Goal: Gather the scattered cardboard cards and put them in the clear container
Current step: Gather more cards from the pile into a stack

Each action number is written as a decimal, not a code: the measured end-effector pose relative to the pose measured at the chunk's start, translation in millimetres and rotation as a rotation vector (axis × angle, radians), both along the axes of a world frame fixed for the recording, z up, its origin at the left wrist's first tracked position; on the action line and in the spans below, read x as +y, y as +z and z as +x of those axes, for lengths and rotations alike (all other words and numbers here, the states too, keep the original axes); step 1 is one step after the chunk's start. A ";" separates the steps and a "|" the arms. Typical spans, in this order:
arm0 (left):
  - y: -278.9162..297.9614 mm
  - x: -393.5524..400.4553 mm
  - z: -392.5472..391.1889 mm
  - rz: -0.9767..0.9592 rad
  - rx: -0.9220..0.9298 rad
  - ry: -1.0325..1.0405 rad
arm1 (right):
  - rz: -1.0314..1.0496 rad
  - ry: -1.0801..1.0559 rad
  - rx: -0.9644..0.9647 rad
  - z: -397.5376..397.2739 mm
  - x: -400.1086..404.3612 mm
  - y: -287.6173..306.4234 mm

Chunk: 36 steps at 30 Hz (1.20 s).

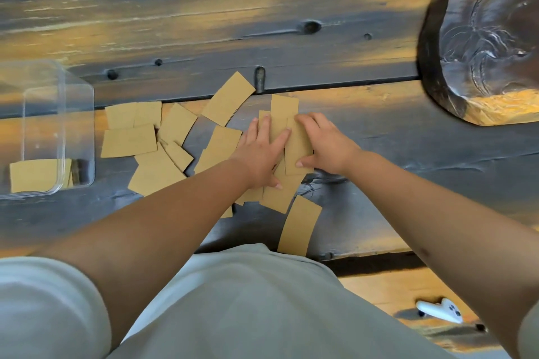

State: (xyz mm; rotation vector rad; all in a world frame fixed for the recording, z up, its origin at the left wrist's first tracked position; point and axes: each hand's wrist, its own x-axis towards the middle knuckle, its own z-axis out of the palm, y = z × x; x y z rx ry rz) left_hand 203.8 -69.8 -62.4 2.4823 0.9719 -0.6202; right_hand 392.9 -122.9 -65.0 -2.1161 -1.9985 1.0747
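Several tan cardboard cards lie scattered and overlapping on the dark wooden table. My left hand lies flat with straight fingers on a small pile of cards in the middle. My right hand is beside it, fingers on top of a card and thumb at that card's near edge. The clear container stands at the left edge of the table with a few cards inside. One long card lies nearest to me.
A large dark carved wooden object occupies the table's far right. Below the table's near edge, a white game controller lies on the floor at the right. My light trousers fill the bottom of the view.
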 end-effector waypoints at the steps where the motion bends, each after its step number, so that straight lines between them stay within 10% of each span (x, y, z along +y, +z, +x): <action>1: 0.6 1.5 -1.4 0.019 -0.026 -0.015 | 0.002 0.013 -0.070 -0.2 5.1 1.3; 10: 1.4 -0.9 -8.9 0.036 -0.171 -0.062 | -0.070 0.194 -0.197 -12.7 42.3 2.5; 36: -1.1 -1.3 26.1 -0.143 -0.258 0.289 | -0.209 -0.777 0.521 -16.4 -17.8 0.4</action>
